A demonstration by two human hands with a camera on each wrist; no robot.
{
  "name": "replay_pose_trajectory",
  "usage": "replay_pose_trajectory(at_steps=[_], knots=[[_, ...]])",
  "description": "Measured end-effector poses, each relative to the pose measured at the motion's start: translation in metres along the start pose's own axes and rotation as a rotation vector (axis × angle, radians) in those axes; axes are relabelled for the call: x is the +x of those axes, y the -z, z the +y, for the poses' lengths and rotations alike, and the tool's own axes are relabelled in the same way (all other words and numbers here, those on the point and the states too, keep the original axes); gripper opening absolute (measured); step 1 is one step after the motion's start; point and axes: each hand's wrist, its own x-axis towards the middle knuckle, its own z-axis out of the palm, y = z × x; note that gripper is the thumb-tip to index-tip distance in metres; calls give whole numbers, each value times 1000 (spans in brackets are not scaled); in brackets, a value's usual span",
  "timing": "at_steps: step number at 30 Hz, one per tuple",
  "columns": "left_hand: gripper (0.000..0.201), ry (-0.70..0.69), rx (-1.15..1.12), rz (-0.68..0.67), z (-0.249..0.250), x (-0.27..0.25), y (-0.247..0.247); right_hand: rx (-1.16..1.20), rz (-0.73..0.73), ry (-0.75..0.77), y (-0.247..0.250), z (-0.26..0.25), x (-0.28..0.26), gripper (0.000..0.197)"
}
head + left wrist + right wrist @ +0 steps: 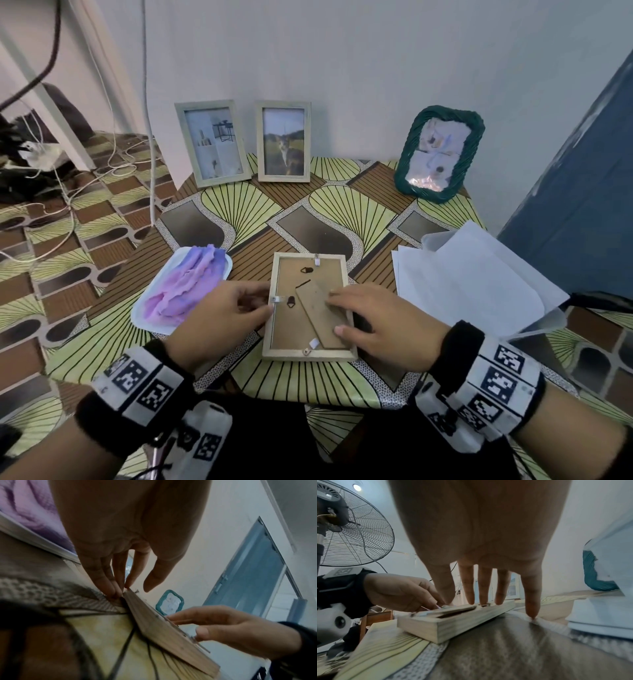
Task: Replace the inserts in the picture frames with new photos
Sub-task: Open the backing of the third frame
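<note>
A pale wooden picture frame (310, 354) lies face down in the middle of the table, its brown backing board and fold-out stand (320, 315) facing up. My left hand (265, 299) is at the frame's left edge, with its fingertips (118, 589) touching the rim beside a small metal tab (277, 300) and the thumb held apart. My right hand (337, 310) rests flat on the stand with straight fingers (469, 588), and its little finger touches the tablecloth beside the frame (447, 627). White sheets (472, 277) lie at the right.
Two pale frames (215, 144) (284, 140) and a green woven frame (440, 152) stand against the back wall. A white tray (144, 318) with a purple-pink cloth (185, 291) sits left of my hands. A blue door (582, 171) is at the right and cables (68, 192) lie on the floor at the left.
</note>
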Motion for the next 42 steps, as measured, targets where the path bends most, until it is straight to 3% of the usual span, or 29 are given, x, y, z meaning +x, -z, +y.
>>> replay_pose_trajectory(at_steps=[3,6,10,15,21,26,31,35,42], knots=[[31,-54,197,47,-7,0,-1,91,92,-34,5,4,0,33],[44,-149,268,47,-9,6,1,85,189,-135,11,10,3,31],[55,-282,662,-59,-9,23,5,-32,180,-241,14,10,14,25],[63,-151,970,-261,-12,39,6,-166,114,-282,13,5,29,27],[51,-144,1038,-307,-2,49,17,-163,111,-281,13,4,37,28],[54,-111,1053,-329,-2,52,14,-168,116,-266,15,5,38,30],[45,-152,980,-282,-3,56,15,-216,105,-267,14,5,42,32],[49,-154,1108,-314,-6,59,15,-185,116,-282,15,4,46,28],[53,-159,1102,-296,-17,61,16,-128,94,-327,18,2,51,24]])
